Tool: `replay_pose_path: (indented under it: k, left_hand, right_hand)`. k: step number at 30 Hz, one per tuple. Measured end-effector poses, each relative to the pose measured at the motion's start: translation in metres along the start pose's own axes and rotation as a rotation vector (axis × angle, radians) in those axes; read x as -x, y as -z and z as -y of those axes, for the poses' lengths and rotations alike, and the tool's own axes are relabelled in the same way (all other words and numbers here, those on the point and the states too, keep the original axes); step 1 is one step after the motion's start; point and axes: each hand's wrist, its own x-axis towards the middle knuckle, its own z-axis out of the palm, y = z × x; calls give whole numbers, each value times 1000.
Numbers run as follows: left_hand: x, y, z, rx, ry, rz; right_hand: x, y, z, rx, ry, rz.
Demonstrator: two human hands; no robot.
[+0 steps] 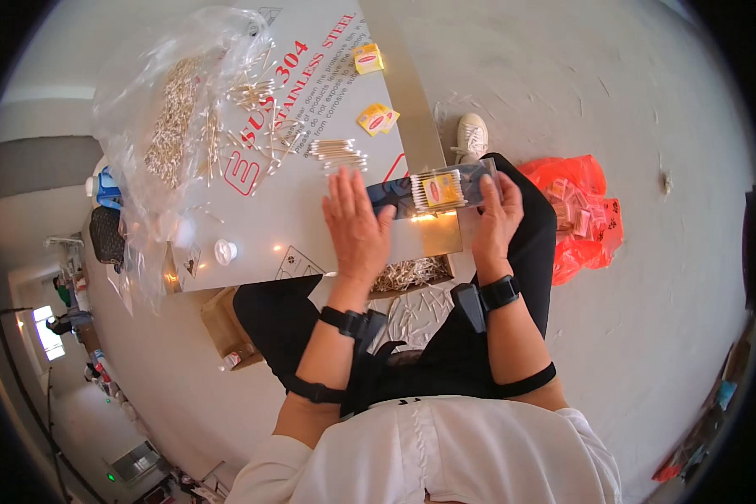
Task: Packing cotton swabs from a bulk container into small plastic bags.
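A flat clear plastic packet (405, 195) lies across the table's near right edge, with a row of cotton swabs (456, 188) and a yellow card (437, 191) showing in it. My right hand (497, 220) grips the packet's right end, thumb on top. My left hand (357, 231) is flat with its fingers stretched out, its thumb beside the packet's left end; whether the thumb touches the packet I cannot tell. Just beyond its fingertips is a small row of loose cotton swabs (338, 154).
A large clear bag (172, 126) of swabs spills onto the metal-topped table (252, 227). Yellow cards (378, 119) and a yellow stack (368, 59) lie farther off. A white cap-like piece (225, 251) sits near the front edge. A red bag (575, 218) rests on the floor at right.
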Motion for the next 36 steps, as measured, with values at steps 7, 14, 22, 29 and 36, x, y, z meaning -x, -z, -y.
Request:
replay_pose_path:
  k: [7, 14, 22, 29, 36]
  left_hand:
    - [-58, 20, 67, -91, -196, 66]
    - [-58, 6, 65, -39, -209, 12]
    - [-11, 7, 47, 55, -183, -6]
    - [-7, 5, 45, 51, -86, -47]
    - [-4, 5, 44, 47, -93, -51]
  right_hand:
    - [18, -16, 40, 632, 775, 28]
    - [42, -37, 26, 638, 746, 408]
    - [61, -48, 15, 658, 603, 597]
    - [58, -76, 8, 913, 857, 745]
    - [17, -121, -18, 447, 521, 863]
